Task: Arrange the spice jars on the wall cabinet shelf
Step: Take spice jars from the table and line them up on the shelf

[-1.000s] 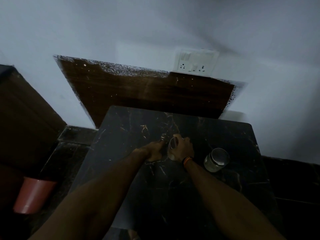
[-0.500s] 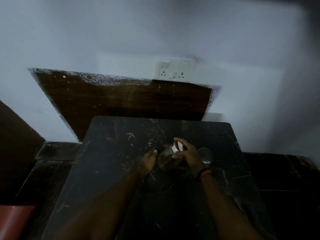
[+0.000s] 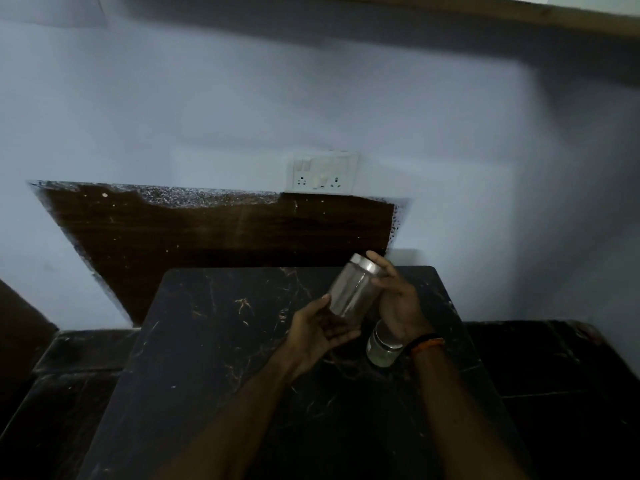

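Note:
A clear glass spice jar (image 3: pixel 353 289) with a silver lid is tilted in the air above the dark marble table (image 3: pixel 214 341). My right hand (image 3: pixel 398 299) grips it near the lid. My left hand (image 3: pixel 318 327) cups its bottom end from below with the fingers spread. A second, shorter glass jar (image 3: pixel 382 348) with a silver lid stands on the table just below my right wrist, partly hidden by it. A wooden edge (image 3: pixel 519 12) at the top right may be the wall cabinet's underside; no shelf shows.
A white switch and socket plate (image 3: pixel 323 173) sits on the pale wall above a dark wooden panel (image 3: pixel 214 230). Dark stone floor (image 3: pixel 554 358) lies on both sides of the table. Dim light.
The jar has been lifted off the table and tilted, with both hands now on it. The view has tipped upward, showing more wall and the wooden edge on top.

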The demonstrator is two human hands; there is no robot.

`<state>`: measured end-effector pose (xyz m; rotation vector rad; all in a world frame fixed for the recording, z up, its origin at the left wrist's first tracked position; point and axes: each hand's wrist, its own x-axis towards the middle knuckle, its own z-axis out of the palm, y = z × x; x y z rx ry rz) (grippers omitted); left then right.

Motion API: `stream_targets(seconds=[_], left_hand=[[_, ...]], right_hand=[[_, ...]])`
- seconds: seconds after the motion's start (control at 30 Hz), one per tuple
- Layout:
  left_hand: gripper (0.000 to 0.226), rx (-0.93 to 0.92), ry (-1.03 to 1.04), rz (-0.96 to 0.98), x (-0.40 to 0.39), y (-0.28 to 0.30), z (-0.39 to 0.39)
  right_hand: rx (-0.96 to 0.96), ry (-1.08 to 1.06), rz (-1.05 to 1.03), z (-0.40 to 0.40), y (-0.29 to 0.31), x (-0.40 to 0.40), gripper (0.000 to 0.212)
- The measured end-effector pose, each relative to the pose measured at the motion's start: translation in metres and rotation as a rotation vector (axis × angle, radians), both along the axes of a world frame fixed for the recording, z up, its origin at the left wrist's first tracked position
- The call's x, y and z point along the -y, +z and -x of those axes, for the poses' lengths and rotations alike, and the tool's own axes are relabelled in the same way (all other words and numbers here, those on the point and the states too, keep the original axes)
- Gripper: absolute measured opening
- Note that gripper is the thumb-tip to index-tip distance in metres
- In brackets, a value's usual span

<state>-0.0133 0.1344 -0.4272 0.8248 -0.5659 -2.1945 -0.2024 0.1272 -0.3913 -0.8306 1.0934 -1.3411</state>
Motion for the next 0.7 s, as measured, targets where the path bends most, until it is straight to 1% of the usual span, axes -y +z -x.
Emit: stream_targets(seconds=[0.1,0.17,0.23,0.27,0.33,0.37,0.4,0.5,0.6,0.7], left_hand=[[0.071,-0.008,-0.045,0.129,0.001,0.014,0.012],[0.072,0.028,-0.041,0.205,0.002,0.022,0.021],[0.07,0.086,-0.006,0.275,0.001,0.029,0.03],[0.071,0.142,0.013,0.327,0.001,0.032,0.033],[0.078,0.3,0.044,0.467,0.001,0.038,0.038],[0.08,0.355,0.063,0.534,0.001,0.04,0.04],[0.081,0.375,0.084,0.582,0.002,0.042,0.042],[0.071,0.331,0.125,0.629,0.004,0.051,0.044],[0.061,0.151,0.106,0.536,0.009,0.062,0.044],[0.07,0.082,0.037,0.507,0.017,0.068,0.045]], right_hand=[[0.046,-0.048,-0.003,-0.002,0.007,0.004,0.067],[0.048,-0.089,0.003,-0.003,0.009,0.008,0.058],[-0.014,-0.122,-0.004,-0.002,0.01,0.012,0.053],[-0.055,-0.133,-0.013,-0.001,0.012,0.014,0.056],[-0.129,-0.15,-0.024,0.0,0.019,0.016,0.073],[-0.15,-0.154,-0.025,0.0,0.023,0.016,0.08],[-0.152,-0.161,-0.018,0.001,0.027,0.016,0.083],[-0.073,-0.174,0.017,0.005,0.037,0.014,0.071],[0.019,-0.148,0.062,0.009,0.049,0.009,0.068],[0.065,-0.147,0.098,0.011,0.061,0.004,0.066]])
